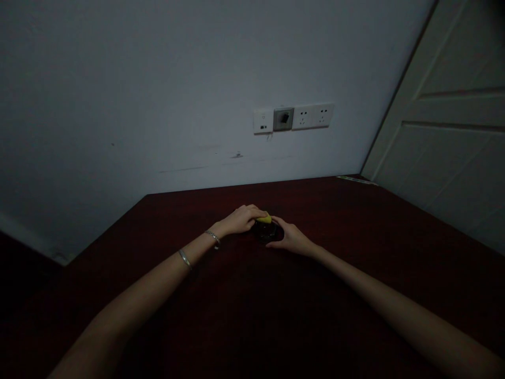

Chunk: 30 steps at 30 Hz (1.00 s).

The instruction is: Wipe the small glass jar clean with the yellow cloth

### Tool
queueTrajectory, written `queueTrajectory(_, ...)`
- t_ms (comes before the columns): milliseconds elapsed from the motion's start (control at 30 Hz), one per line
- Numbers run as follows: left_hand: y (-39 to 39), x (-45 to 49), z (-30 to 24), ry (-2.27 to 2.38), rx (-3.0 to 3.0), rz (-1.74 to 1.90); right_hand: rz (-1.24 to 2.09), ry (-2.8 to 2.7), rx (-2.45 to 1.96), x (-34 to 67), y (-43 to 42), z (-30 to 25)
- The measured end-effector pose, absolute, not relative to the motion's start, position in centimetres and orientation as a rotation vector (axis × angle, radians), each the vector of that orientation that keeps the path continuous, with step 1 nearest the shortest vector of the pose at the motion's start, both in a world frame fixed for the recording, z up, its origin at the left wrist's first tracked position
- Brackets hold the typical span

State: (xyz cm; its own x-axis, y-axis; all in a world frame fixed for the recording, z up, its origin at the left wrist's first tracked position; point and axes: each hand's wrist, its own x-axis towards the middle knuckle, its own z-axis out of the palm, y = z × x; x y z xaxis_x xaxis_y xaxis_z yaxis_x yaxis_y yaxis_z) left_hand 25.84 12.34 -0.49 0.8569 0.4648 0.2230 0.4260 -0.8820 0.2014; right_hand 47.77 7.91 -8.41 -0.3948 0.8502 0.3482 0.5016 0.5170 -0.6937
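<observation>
**A:** Fig. 1. What fills the view?

**B:** A pale wall [118,79], a door [453,158] at right, a dark surface [355,237] and a row of sockets [294,118].

**A:** And the grips?

**B:** They meet mid-surface. The left grip [240,218] curls shut over a yellow piece [264,219] atop a dark round object [269,232]. The right grip [292,238], half-open, cups that object's right side, probably steadying it; whether it truly clasps cannot be told. The object lies between both grips, touching each.
</observation>
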Motion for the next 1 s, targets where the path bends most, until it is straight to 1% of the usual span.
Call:
queueTrajectory(400,11.5,24.3,-0.3,0.774,2.903,0.389,0.599,-2.080,-1.153,47.8,7.9,-8.4)
queueTrajectory(633,10.4,23.3,0.3,0.872,2.937,0.307,0.602,-2.082,-1.180,47.6,7.8,-8.5)
queueTrajectory(1000,6.4,24.6,1.3,1.142,3.078,0.106,0.568,-2.069,-1.155,47.6,7.9,-9.1)
